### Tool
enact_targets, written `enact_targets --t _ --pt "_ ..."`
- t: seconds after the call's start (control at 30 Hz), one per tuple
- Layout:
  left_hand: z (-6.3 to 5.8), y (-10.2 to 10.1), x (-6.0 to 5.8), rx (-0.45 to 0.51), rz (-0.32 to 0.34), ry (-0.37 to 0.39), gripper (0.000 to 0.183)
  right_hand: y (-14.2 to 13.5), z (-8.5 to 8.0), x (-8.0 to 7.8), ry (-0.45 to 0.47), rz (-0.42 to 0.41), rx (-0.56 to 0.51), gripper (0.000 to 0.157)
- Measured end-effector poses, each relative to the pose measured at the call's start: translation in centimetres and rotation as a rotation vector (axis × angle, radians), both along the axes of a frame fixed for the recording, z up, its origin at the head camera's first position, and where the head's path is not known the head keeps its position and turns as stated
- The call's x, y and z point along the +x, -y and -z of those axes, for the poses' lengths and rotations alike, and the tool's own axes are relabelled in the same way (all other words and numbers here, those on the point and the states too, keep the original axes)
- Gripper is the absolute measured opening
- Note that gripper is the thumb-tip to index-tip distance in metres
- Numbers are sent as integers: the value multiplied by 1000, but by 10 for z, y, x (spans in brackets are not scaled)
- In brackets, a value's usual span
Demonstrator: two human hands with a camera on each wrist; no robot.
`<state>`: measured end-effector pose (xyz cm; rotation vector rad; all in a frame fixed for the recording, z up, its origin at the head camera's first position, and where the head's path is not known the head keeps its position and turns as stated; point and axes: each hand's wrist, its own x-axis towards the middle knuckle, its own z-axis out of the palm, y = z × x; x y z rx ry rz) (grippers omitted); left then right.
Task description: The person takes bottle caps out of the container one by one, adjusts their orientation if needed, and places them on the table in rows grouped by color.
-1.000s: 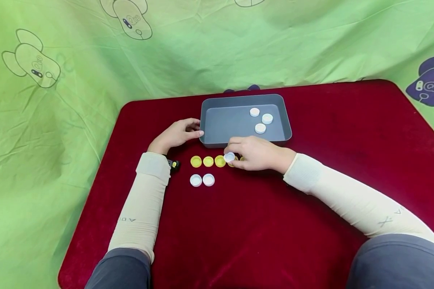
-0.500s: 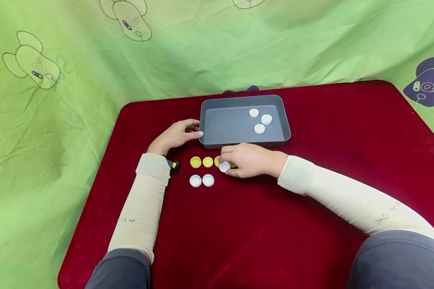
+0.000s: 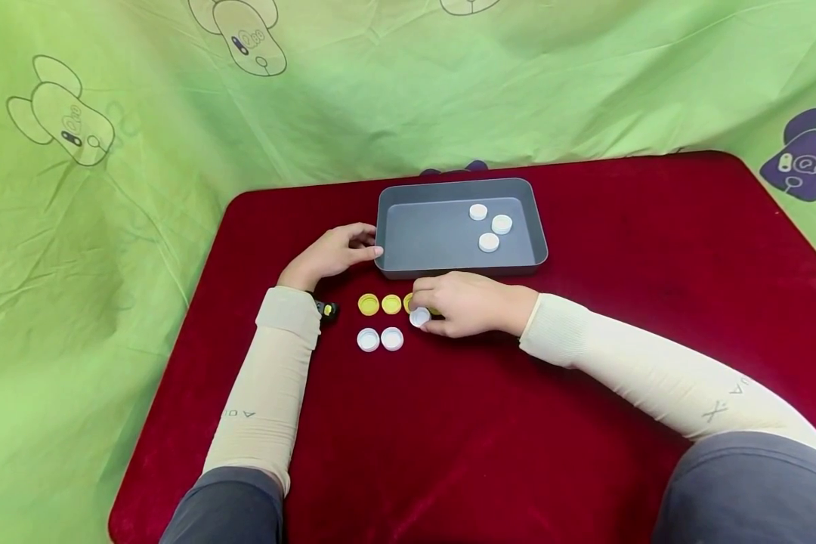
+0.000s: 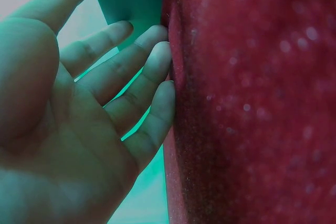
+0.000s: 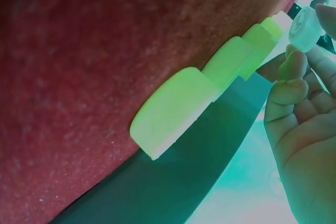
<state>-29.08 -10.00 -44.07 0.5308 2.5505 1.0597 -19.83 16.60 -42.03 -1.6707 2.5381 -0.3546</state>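
Note:
My right hand [image 3: 472,304] pinches a white bottle cap [image 3: 419,316], held hollow side up just in front of a row of yellow caps [image 3: 369,304]. In the right wrist view the pinched white cap [image 5: 305,29] is between fingertips and thumb, above the table. Part of the yellow row is hidden behind this hand. Two white caps [image 3: 392,338] lie side by side nearer me. At the left end of the grey tray [image 3: 421,273], my left hand [image 3: 331,255] rests with loosely extended fingers, its thumb touching the tray's wall; the fingertips touch the cloth.
Three white caps [image 3: 489,242] lie inside the tray, towards its right side. The table has a dark red cloth [image 3: 489,438]. A green printed curtain [image 3: 585,83] hangs behind and to the left. A small black device [image 3: 326,310] is at the left wrist.
My right hand has moved left and towards me with the white cap, from over the yellow row to just in front of it. My left hand and the tray stay put.

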Motion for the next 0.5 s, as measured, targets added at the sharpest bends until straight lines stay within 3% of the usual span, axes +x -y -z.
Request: enact_targets --t 0.5 --pt "1 0 0 5 -7 -6 50 2 1 3 26 -3 42 27"
